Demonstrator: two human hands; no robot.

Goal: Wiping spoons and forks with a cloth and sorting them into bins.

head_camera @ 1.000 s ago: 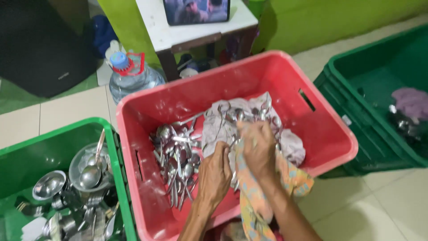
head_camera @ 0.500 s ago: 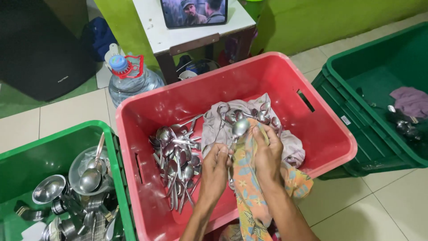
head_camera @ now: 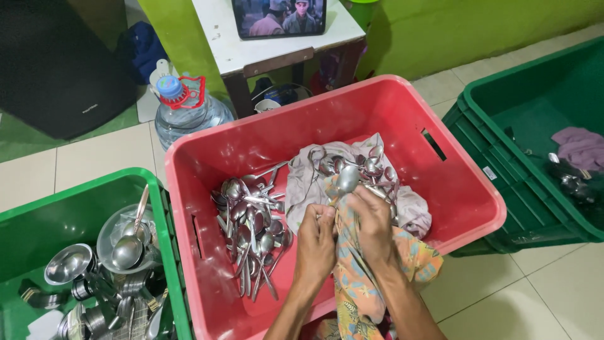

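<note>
Head view — both hands (head_camera: 343,236) wipe spoon (head_camera: 346,178) with cloth (head_camera: 352,277).

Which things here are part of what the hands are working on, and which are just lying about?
In hand: left hand, right hand, spoon, patterned cloth, spoon pile, red crate.

Lying about: water jug, green crates, ladles, purple cloth, white table.

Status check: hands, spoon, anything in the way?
Left hand and right hand wrap patterned cloth around one spoon. Above red crate. Nothing blocking.
</note>
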